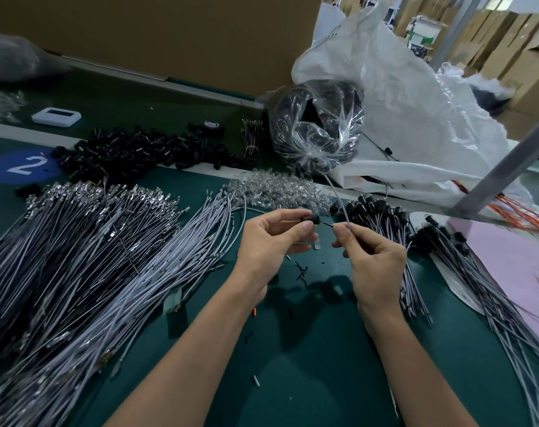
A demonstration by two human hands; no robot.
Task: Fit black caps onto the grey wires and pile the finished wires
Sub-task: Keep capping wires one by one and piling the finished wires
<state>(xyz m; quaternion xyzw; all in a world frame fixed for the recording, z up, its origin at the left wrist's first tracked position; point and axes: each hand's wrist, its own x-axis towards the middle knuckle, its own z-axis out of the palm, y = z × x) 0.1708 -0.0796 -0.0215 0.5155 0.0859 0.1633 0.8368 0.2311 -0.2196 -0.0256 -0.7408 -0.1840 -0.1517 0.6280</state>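
My left hand point(271, 238) pinches a black cap point(312, 219) between thumb and fingers above the green table. My right hand point(370, 257) pinches a grey wire point(339, 200) near its dark tip, which points at the cap with a small gap between them. The wire arcs up and away behind my right hand. A big spread of uncapped grey wires point(108, 266) lies to the left. Wires with black caps fitted lie in a pile point(388, 223) to the right. Loose black caps point(145, 152) are heaped at the back left.
A heap of clear small parts point(277, 191) lies behind my hands. A tied clear bag of black parts point(316, 131) and a large white sack point(416, 124) stand at the back right. A pink sheet point(508, 257) and orange wires point(527, 211) lie at the right.
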